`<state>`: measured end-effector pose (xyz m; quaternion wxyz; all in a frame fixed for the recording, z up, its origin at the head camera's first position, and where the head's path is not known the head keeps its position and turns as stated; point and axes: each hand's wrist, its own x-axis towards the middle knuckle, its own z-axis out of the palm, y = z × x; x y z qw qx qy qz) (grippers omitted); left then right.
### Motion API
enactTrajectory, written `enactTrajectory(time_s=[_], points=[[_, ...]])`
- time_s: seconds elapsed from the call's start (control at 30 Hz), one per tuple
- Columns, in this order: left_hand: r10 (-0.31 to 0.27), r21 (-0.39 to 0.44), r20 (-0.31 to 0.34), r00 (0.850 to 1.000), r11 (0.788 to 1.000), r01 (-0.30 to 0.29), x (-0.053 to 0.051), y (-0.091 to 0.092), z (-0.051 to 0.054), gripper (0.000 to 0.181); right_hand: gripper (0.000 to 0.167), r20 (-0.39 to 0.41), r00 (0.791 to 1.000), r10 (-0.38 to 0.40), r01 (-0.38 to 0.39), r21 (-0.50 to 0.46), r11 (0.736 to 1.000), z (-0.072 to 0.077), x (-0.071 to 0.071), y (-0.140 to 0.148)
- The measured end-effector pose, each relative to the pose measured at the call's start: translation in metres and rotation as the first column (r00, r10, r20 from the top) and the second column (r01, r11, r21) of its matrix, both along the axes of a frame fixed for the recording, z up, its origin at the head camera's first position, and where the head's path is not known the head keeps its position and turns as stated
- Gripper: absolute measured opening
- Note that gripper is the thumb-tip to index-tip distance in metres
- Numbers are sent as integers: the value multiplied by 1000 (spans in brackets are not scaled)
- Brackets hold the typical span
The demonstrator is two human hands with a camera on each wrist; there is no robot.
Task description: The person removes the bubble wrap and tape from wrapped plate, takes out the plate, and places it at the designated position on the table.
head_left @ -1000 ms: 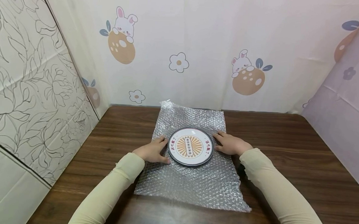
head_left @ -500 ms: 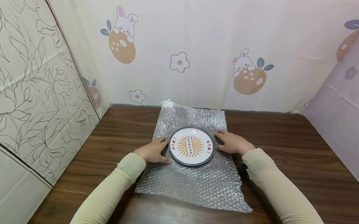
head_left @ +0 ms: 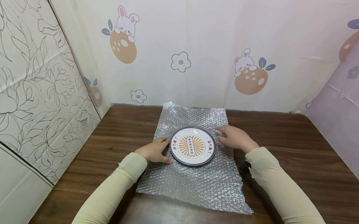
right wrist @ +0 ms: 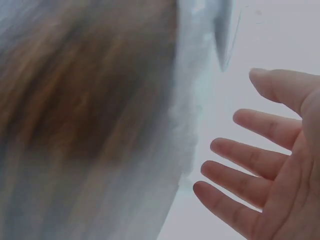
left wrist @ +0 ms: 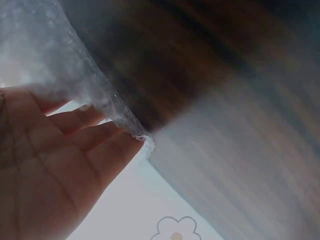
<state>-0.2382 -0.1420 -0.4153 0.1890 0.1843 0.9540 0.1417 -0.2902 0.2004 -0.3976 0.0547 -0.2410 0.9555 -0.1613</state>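
A round white plate (head_left: 206, 144) with a dark rim, an orange sunburst and red lettering lies face up in the head view. Beneath it a sheet of bubble wrap (head_left: 190, 188) is spread flat on the wooden table. At the plate's left edge is my left hand (head_left: 154, 151), fingers relaxed and thumb near the rim, resting on the wrap. My right hand (head_left: 235, 138) hovers just off the plate's right side. In the right wrist view its fingers (right wrist: 245, 160) are spread and hold nothing.
The dark wooden table (head_left: 286, 158) extends to both sides of the wrap. A fabric backdrop (head_left: 208, 32) with rabbit and flower prints stands behind it. A flower-patterned panel (head_left: 41, 71) rises at the left.
My right hand has lifted slightly and moved a little away from the plate's right edge. The left hand and the plate stay where they were.
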Motion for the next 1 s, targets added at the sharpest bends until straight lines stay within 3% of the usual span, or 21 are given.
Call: enactTrajectory(time_s=[0.2,0.43,0.73,1.0], points=[[2,3,0,1000,1000,-2,-1,-1,-1,97,47,-3,998,-67,66,-146,987,5,2,-10],[3,3,-3,1000,1000,-3,0,0,-1,97,45,75,992,-104,122,-322,939,-4,1,-22],[-1,14,-5,1000,1000,1,0,0,0,96,48,212,965,-153,223,-362,905,-20,-3,-28],[5,22,5,1000,1000,-5,2,1,2,96,40,301,942,-150,257,-355,899,-29,-9,-29]])
